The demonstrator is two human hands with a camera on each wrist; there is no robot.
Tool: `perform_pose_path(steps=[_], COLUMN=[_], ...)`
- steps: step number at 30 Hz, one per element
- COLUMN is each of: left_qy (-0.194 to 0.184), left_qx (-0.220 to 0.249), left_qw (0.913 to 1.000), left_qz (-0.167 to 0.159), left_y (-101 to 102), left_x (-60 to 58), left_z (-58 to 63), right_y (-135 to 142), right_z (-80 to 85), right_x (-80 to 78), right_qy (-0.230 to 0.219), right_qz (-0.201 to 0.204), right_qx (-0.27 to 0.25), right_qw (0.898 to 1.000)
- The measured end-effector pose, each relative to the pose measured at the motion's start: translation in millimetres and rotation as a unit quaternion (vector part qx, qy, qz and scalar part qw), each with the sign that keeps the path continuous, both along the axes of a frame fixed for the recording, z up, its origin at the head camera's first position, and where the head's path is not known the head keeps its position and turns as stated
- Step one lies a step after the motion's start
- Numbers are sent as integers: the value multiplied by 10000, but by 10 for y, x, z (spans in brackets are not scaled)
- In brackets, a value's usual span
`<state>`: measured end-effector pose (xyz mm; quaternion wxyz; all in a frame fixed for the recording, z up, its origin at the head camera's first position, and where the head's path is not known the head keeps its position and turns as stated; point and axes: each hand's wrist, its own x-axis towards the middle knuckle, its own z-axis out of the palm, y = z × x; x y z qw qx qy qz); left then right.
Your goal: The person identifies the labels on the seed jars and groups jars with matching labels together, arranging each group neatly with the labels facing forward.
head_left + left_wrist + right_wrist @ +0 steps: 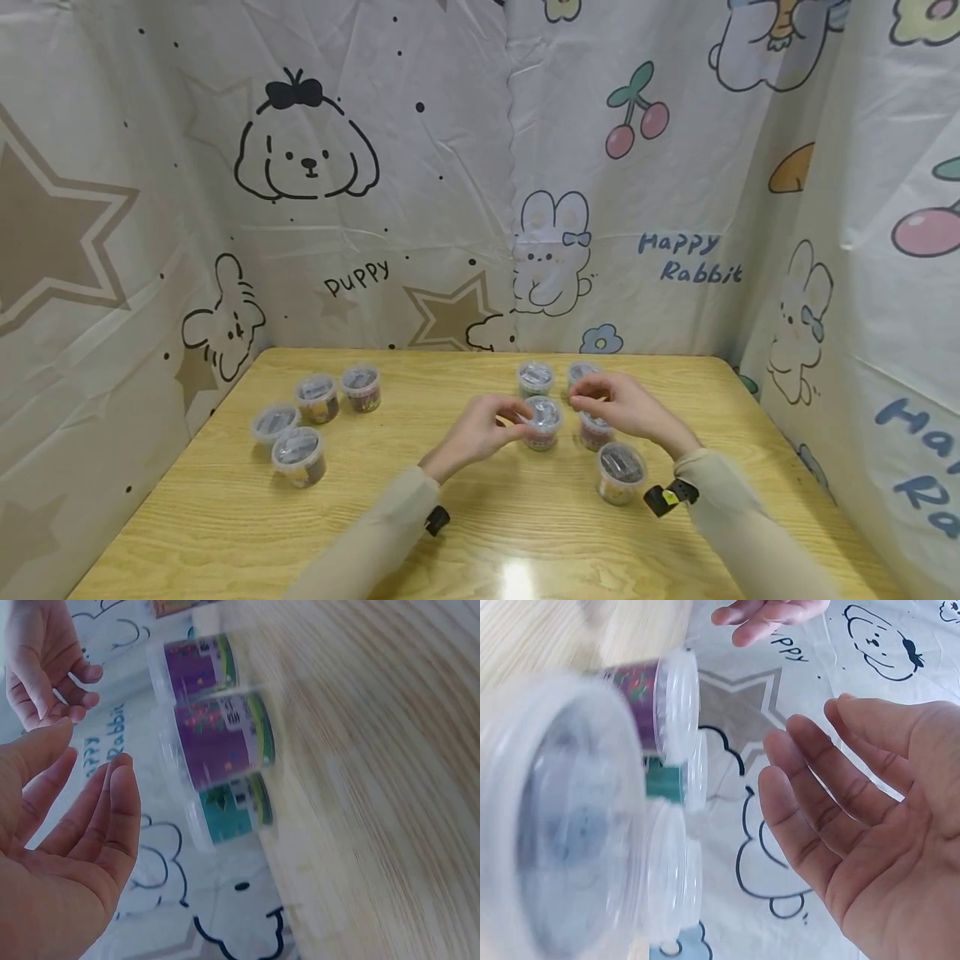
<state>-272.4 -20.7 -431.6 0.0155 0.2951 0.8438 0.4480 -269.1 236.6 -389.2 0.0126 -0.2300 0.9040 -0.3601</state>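
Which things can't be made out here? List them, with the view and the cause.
Head view: back-right tub, lower part hidden behind the right hand.
Head view: tub below that hand, top partly covered by it.
Head view: print on the left-group tubs, too small to read.
Left wrist view: topmost tub, cut off by the top edge.
Right wrist view: nearest tub, too blurred to tell its contents.

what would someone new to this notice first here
Probably the cartoon-printed cloth behind the table, with a big puppy face at upper left. Next, the left hand and right hand, both empty, near five lidded tubs on the table's right side. Four more tubs stand towards its left edge.
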Motion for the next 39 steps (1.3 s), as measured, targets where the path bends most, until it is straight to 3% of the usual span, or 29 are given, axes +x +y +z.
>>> perform_pose_path(steps=[9, 18, 23, 32, 39], left_qy=[150, 395, 411, 367, 277], left_qx=[104, 20, -145, -87, -221], left_qw=[9994, 9941, 9904, 9897, 9877], left_qz=[297, 1010, 1310, 1381, 1526], left_y=[-329, -653, -847, -1146, -1400], left_x=[30, 65, 86, 102, 198], left_z=[5, 55, 49, 16, 18], right_y=[-305, -635, -787, -1066, -1260], right_z=[-9, -77, -94, -131, -197], right_x=[-89, -80, -93, -106, -112], right_qy=[5, -111, -86, -279, -267], right_qz=[331, -51, 109, 322, 558], right_qx=[-122, -195, -317, -204, -238], right_qw=[9994, 9997, 9994, 9989, 9978])
